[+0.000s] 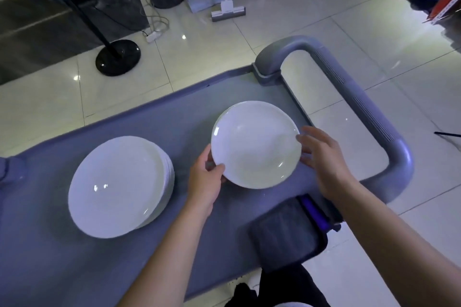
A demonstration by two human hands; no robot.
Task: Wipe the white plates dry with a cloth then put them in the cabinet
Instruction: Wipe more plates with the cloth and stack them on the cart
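A single white plate [254, 144] is held just above the grey cart top [189, 117]. My left hand [205, 177] grips its near-left rim, thumb on top. My right hand [324, 157] has its fingers spread at the plate's right rim, touching the edge. A stack of several white plates [117, 187] sits on the cart to the left. A dark grey folded cloth [287, 232] lies at the cart's near right edge, below my right forearm. No cabinet is in view.
The cart's grey loop handle [374, 117] curves round on the right. Beyond the cart on the tiled floor stand a black round stand base [117, 57], a power strip with cables [153, 35] and a white mop [228, 10].
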